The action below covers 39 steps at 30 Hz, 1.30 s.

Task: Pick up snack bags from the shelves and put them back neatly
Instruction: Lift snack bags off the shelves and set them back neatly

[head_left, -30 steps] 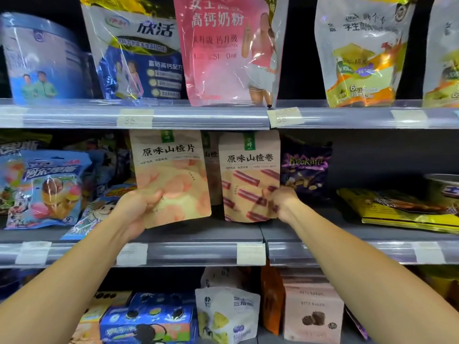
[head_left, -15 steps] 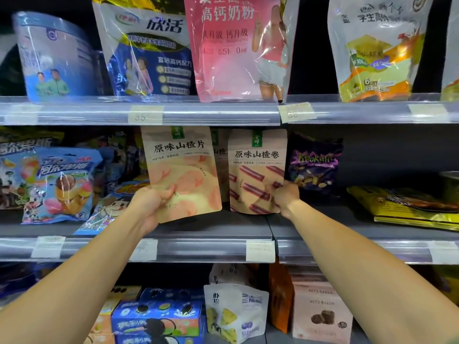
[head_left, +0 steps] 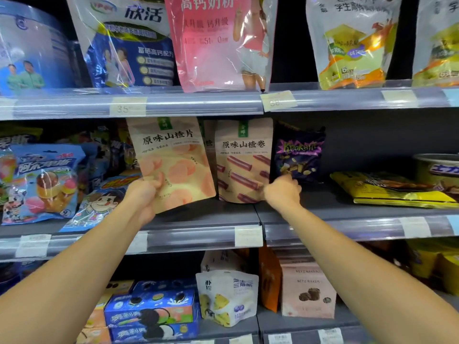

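On the middle shelf (head_left: 206, 214) my left hand (head_left: 144, 194) grips the lower left corner of a beige hawthorn-slice bag (head_left: 173, 160) with pink discs printed on it. The bag is tilted a little, its bottom lifted off the shelf. Beside it on the right, a beige hawthorn-roll bag (head_left: 244, 160) with red sticks printed on it stands upright on the shelf. My right hand (head_left: 283, 192) pinches its lower right corner. Another beige bag is partly hidden between and behind the two.
A purple Kookafit bag (head_left: 299, 152) stands right of the roll bag. Flat yellow packs (head_left: 392, 189) lie further right. Blue snack bags (head_left: 42, 182) crowd the left. Large milk-powder pouches (head_left: 221, 40) fill the top shelf; cookie boxes (head_left: 151, 314) and pouches sit below.
The view has moved closer to the shelf. The slice bag in my left hand sits a little higher and further in; my right hand stays on the roll bag's corner.
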Each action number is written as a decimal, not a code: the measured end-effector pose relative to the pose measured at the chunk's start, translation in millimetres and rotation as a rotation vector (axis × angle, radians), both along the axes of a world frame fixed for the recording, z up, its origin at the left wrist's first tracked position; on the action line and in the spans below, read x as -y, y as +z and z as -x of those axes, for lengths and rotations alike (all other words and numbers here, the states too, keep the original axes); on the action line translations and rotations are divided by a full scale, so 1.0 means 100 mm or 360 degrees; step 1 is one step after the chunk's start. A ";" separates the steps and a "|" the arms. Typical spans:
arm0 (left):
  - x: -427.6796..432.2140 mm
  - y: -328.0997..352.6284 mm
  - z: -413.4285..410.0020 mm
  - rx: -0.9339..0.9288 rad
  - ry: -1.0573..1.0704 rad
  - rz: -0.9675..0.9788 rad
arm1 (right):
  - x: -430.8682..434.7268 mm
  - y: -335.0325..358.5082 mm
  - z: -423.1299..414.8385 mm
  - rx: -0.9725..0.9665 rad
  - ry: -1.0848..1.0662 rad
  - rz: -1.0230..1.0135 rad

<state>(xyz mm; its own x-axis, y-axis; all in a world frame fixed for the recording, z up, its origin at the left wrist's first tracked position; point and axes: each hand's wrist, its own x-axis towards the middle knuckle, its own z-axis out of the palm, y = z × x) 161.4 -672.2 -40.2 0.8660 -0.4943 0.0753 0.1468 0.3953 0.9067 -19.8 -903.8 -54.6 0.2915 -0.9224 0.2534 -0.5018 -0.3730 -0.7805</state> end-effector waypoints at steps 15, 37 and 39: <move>0.22 0.01 -0.05 0.0076 0.0098 -0.0160 | -0.37 -0.80 0.68 -0.0602 0.0495 0.1244; 0.64 -0.16 -0.69 0.0315 0.0274 -0.0491 | -0.35 -0.87 0.60 -0.0550 0.0444 0.1232; 0.66 -0.16 -0.73 0.0303 0.0291 -0.0469 | -0.36 -0.86 0.60 -0.0533 0.0445 0.1239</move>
<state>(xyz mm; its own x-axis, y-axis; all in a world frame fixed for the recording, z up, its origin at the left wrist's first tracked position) 234.5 -738.3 -56.5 0.9260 -0.3575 0.1213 -0.0840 0.1181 0.9894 -80.1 -868.3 -141.0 0.6512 -0.4086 0.6396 -0.4691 -0.8791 -0.0839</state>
